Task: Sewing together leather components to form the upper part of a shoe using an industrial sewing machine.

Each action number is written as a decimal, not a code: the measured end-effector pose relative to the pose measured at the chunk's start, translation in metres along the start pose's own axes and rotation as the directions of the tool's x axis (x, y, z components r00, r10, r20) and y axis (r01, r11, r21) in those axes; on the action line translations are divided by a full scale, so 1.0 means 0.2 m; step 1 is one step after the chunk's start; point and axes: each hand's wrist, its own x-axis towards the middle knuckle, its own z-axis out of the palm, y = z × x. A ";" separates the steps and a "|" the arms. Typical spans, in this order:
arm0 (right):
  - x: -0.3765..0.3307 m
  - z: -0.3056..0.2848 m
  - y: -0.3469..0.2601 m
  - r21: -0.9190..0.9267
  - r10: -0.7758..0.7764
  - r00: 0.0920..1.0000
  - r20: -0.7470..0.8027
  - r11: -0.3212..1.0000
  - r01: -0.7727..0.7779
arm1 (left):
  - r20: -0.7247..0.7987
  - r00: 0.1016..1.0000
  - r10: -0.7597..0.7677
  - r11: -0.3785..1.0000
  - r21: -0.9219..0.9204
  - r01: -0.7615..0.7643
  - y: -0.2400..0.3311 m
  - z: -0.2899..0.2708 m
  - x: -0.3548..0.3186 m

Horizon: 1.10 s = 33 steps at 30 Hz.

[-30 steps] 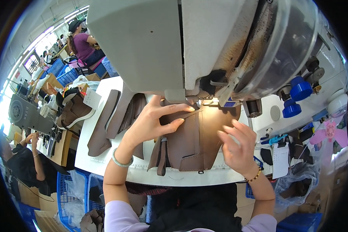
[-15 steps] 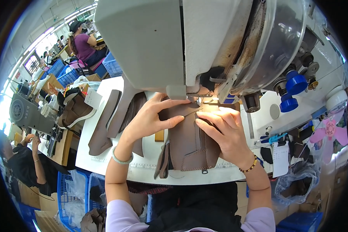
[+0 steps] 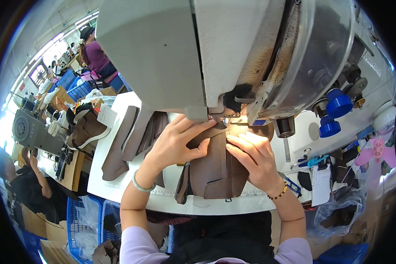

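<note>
A brown leather shoe upper [image 3: 213,165] with stitched seams lies under the needle area [image 3: 227,121] of a sewing machine, partly covered by both hands. My left hand [image 3: 175,141] holds its left side, index finger stretched toward the presser foot and thumb bent in below, with a curved leather strip [image 3: 207,135] between them. On the upper's right side rests my right hand [image 3: 256,159], fingers extended over the leather and its thumb hidden. A folded strap-like end [image 3: 182,185] hangs at the upper's lower left, and a small metal zip pull [image 3: 228,200] shows at its bottom edge.
The machine's grey head [image 3: 154,57] looms over the white table [image 3: 132,191]. Brown leather pieces [image 3: 121,145] lie left of my hands. A finished boot [image 3: 89,127] stands further left. Blue thread knobs [image 3: 339,104], scissors [image 3: 291,187] and a pink fan [image 3: 377,150] are at right. Other people sit working at left.
The upper has turned slightly, and a strip of it now shows raised between my left thumb and index finger. My left thumb has drawn in. My right hand has slid a little toward me.
</note>
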 end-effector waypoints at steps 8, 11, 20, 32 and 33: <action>-0.01 0.01 0.00 -0.010 0.005 1.000 0.015 1.000 -0.004 | 0.007 1.000 0.013 0.995 -0.096 -0.012 0.00 -0.01 0.00; 0.02 -0.02 -0.01 -0.015 -0.012 0.998 0.063 1.000 0.013 | 0.051 0.999 -0.018 0.991 -0.132 0.024 -0.04 0.00 0.00; 0.05 -0.05 -0.02 -0.142 -0.054 0.992 0.116 0.987 0.070 | 0.019 1.000 0.015 0.979 -0.202 -0.011 -0.06 0.00 0.02; 0.01 -0.02 -0.02 -0.057 -0.050 0.999 -0.014 0.997 0.050 | 0.039 0.998 0.045 0.991 -0.128 -0.040 -0.04 0.00 0.03; 0.01 -0.01 -0.02 -0.057 -0.049 0.999 -0.013 0.997 0.049 | 0.027 0.998 0.060 0.990 -0.133 -0.056 -0.04 0.01 0.03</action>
